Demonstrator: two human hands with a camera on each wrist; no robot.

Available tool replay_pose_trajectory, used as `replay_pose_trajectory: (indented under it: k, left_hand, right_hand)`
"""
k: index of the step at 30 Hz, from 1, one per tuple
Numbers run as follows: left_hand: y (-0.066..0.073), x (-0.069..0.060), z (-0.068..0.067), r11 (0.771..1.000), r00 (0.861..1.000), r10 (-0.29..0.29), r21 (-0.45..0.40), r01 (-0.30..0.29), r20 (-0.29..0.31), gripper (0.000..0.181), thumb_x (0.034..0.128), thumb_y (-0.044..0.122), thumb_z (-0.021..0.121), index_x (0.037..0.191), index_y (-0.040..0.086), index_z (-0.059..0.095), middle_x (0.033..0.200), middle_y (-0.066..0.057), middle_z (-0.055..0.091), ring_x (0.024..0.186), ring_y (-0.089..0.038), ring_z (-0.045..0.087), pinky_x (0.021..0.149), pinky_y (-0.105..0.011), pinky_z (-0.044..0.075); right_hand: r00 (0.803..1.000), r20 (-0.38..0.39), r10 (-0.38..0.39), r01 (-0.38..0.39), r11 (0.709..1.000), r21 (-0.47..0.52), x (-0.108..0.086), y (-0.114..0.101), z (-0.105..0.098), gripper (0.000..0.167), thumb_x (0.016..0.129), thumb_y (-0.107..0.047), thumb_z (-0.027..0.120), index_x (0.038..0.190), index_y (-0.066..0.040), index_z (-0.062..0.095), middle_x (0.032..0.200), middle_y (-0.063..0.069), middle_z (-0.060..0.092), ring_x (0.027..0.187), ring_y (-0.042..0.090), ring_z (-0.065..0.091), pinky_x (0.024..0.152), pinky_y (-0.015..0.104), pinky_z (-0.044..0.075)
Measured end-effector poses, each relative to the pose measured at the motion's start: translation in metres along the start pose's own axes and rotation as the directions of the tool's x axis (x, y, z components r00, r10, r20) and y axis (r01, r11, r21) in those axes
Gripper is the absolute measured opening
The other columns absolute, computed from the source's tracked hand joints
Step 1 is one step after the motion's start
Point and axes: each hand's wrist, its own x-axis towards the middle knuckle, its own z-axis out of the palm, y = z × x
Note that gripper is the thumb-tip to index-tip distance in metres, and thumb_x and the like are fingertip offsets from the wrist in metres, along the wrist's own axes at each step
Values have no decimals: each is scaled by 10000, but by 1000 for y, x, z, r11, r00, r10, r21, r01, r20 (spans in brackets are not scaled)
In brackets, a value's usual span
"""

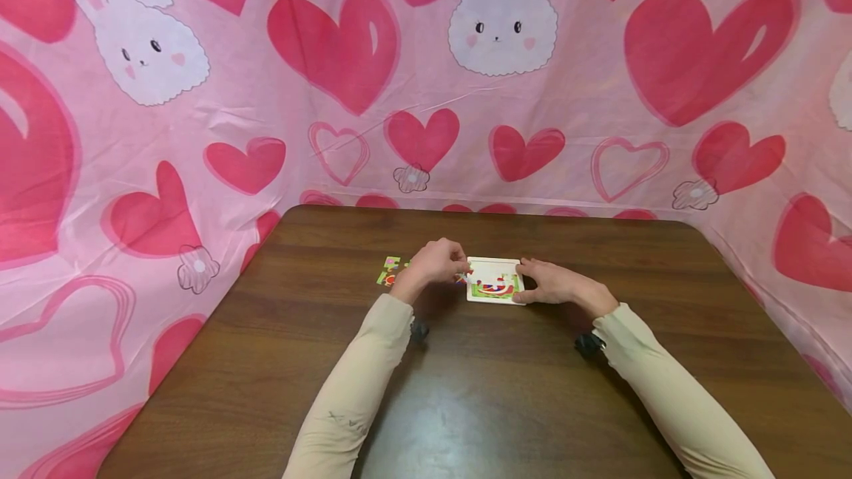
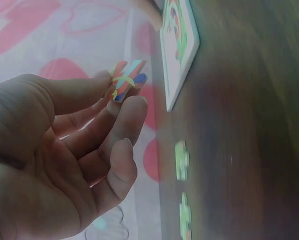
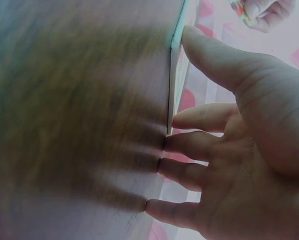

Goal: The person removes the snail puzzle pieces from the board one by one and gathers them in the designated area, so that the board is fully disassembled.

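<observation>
My left hand (image 1: pixel 435 261) pinches a colourful jigsaw piece (image 2: pixel 125 82) between thumb and fingertips, raised off the table by the left side of a white-rimmed puzzle board (image 1: pixel 489 269). Red, blue and green pieces fill the board's near part; its far part shows bare white. At the board's right side rests my right hand (image 1: pixel 555 283). Its thumb (image 3: pixel 204 50) touches the board edge and its index finger lies by a corner, while the other fingertips meet the tabletop. The fingers of that hand are spread and fairly straight.
Loose jigsaw pieces (image 1: pixel 389 272) lie left of the board, partly hidden behind my left hand. The brown wooden table (image 1: pixel 506 383) reaches back to a pink cloth (image 1: pixel 586 80) printed with hearts and rabbits. Small black objects sit under both wrists.
</observation>
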Motion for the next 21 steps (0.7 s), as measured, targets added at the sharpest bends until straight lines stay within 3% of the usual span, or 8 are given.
replay_pose_trajectory:
  k: [10, 16, 21]
  left_hand:
    - [-27, -10, -17, 999, 999, -23, 37, 25, -47, 154, 910, 294, 678, 861, 161, 737, 781, 28, 676, 706, -136, 532, 615, -255, 416]
    - [-39, -15, -24, 999, 998, -52, -6, 52, -40, 163, 906, 271, 679, 883, 128, 754, 786, -3, 678, 706, -154, 539, 611, -262, 436]
    - [-50, -20, -30, 996, 996, -88, 8, 88, -34, 156, 907, 264, 675, 868, 131, 744, 787, -8, 671, 696, -174, 535, 587, -286, 428]
  right_hand:
    - [1000, 8, 25, -26, 1000, 14, -1, 1, 0, 826, 877, -485, 680, 1463, 24, 398, 1552, 278, 303, 1444, 465, 260, 1153, 594, 238]
    - [1000, 3, 13, -13, 1000, 13, -1, 0, 0, 818, 880, -480, 678, 1457, 30, 403, 1544, 294, 305, 1440, 472, 266, 1149, 596, 245]
    - [1000, 1, 10, -10, 1000, 13, -1, -2, -1, 830, 875, -494, 678, 1451, 39, 408, 1541, 298, 307, 1441, 472, 262, 1151, 594, 243]
